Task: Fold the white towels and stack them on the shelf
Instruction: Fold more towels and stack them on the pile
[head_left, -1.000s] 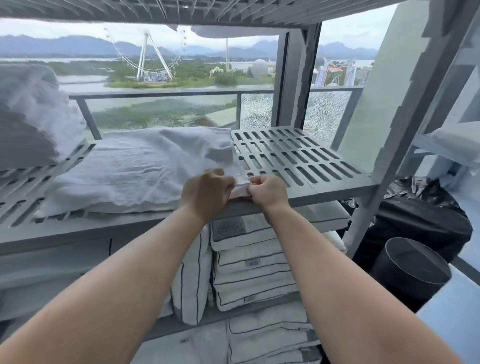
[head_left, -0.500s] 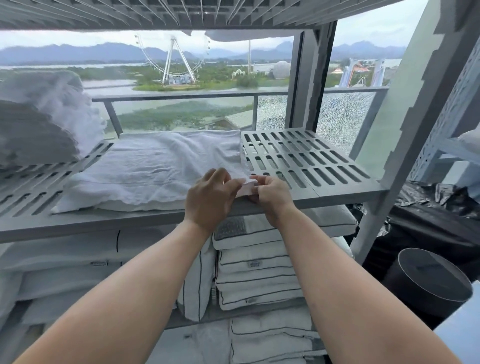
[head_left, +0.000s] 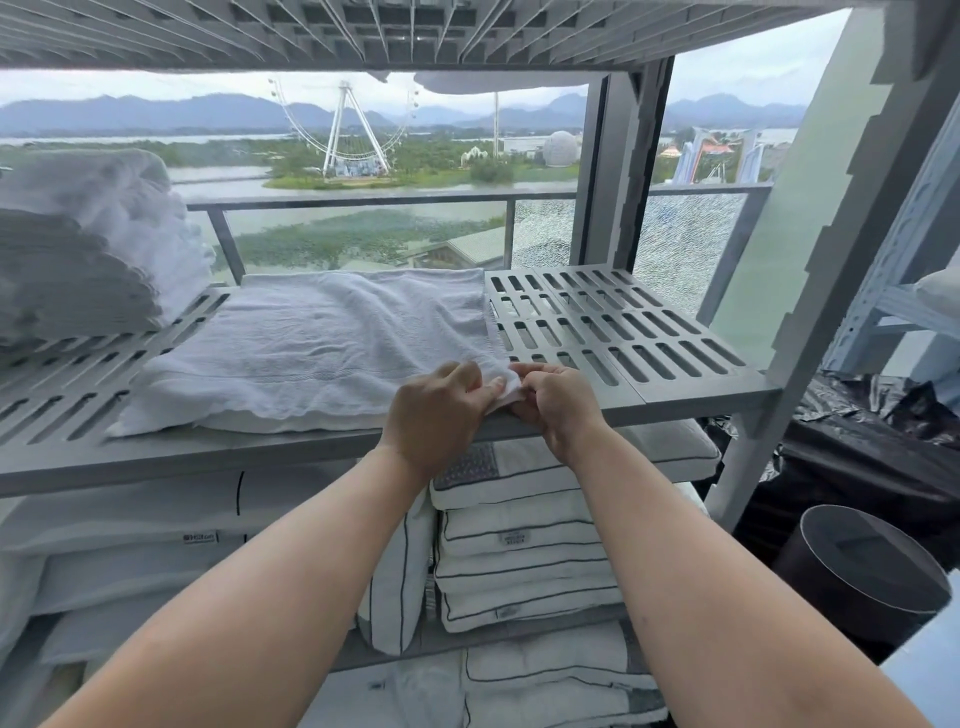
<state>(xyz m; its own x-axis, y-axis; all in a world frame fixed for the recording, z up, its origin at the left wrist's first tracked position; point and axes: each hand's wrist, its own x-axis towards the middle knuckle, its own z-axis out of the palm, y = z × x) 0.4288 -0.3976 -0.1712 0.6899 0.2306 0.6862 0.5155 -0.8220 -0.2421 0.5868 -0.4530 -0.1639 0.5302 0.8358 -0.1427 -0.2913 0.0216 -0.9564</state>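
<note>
A white towel (head_left: 311, 348) lies spread flat on the grey slatted shelf (head_left: 623, 332), covering its middle. Both hands meet at the towel's near right corner by the shelf's front edge. My left hand (head_left: 434, 415) pinches that corner between thumb and fingers. My right hand (head_left: 556, 408) pinches the same corner from the right, fingers curled over the cloth. A pile of folded white towels (head_left: 88, 244) stands at the shelf's far left.
White pillows with dark piping (head_left: 519, 545) fill the lower shelves. A black round bin (head_left: 862, 577) and black plastic bags (head_left: 857, 431) sit on the floor at right. Another slatted shelf (head_left: 363, 31) hangs overhead. Behind is a glass balcony rail.
Both hands stay pinched on the towel's near right corner. The view has shifted slightly, so the shelf and towel sit a little lower and further right in frame.
</note>
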